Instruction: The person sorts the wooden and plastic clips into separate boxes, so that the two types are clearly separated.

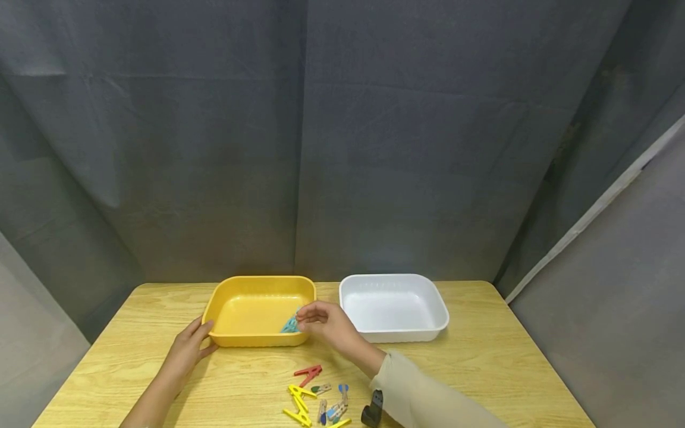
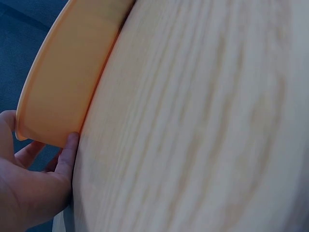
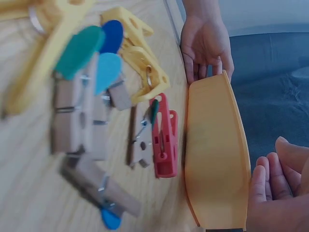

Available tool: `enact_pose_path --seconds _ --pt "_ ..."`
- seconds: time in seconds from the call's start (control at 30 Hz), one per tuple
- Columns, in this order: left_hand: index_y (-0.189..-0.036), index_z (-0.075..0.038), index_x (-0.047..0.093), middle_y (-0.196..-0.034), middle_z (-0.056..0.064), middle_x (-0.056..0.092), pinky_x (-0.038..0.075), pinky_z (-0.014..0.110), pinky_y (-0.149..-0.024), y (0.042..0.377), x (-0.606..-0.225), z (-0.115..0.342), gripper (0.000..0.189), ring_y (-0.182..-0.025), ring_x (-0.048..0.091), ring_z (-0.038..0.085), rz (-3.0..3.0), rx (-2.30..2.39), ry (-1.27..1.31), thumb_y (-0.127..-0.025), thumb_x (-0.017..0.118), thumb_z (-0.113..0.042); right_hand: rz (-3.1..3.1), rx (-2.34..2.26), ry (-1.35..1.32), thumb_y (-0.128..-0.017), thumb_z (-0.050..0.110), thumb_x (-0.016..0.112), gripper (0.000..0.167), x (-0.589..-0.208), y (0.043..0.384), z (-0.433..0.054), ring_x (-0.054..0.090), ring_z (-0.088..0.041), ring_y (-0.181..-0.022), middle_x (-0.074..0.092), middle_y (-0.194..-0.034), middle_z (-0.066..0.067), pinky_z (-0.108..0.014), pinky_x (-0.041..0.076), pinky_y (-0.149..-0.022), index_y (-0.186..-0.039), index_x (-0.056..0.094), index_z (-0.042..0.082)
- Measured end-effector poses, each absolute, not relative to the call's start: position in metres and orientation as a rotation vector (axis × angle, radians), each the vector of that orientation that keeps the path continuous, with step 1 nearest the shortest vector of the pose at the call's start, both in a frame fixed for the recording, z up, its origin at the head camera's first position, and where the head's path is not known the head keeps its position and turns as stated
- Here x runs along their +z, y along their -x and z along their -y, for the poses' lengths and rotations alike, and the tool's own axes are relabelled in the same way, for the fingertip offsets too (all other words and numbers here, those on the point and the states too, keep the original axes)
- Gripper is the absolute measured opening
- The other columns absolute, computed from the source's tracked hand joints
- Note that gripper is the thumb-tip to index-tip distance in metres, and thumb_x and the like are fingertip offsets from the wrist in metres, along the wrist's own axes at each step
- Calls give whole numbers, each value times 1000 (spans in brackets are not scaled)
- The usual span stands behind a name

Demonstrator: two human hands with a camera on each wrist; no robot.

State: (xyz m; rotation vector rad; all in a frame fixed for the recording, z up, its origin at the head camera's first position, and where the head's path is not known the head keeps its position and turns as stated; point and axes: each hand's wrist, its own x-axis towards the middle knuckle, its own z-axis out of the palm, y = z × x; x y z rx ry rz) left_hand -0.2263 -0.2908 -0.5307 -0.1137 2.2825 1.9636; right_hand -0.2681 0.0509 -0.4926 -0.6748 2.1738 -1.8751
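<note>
My left hand (image 1: 187,351) grips the left end of a yellow tray (image 1: 257,340); the left wrist view shows a digit against its outer wall, low by the table. Over the tray's right edge is my right hand (image 1: 327,326), its fingers loosely bent. Light-blue plastic clothespins (image 1: 289,325) lie in the tray's front right corner, beside those fingertips. I see nothing held between the right fingers in the right wrist view. In front of the tray lie a red clothespin (image 1: 308,373), yellow clothespins (image 1: 299,397) and several wooden clothespins (image 1: 323,410) with coloured ends.
A white tray (image 1: 396,336) stands right of the yellow one, behind my right forearm. Both trays sit near the back edge of the wooden table (image 1: 497,362). Grey curtains (image 1: 401,148) hang behind and at both sides. A black device (image 1: 373,410) is at my right wrist.
</note>
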Motion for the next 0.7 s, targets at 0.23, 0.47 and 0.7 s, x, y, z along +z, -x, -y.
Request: enact_pose_path --seconds 0.23,0.47,0.7 --pt "-163 -3 19 -164 21 26 49 43 -112 226 -530 290 70 -148 31 41 -2290 1974 102 -112 39 -46 -2145 -1842 652 -94 0 74 23 -492 255 -63 70 -23 -105 71 -118 -23 -22 60 -87 -116 70 -4" --pt "-163 -3 19 -164 21 25 49 43 -113 225 -529 291 72 -149 30 41 -2284 1981 96 -111 40 -48 -2105 -1833 636 -94 2 73 26 -495 241 -77 68 -33 -112 67 -122 -30 -21 59 -90 -118 68 -5" --pt "-163 -4 20 -165 21 26 50 43 -112 227 -531 291 70 -149 31 41 -2285 1973 113 -112 40 -47 -2087 -1814 646 -94 2 74 27 -501 233 -90 67 -34 -115 67 -124 -29 -22 59 -92 -120 68 -3"
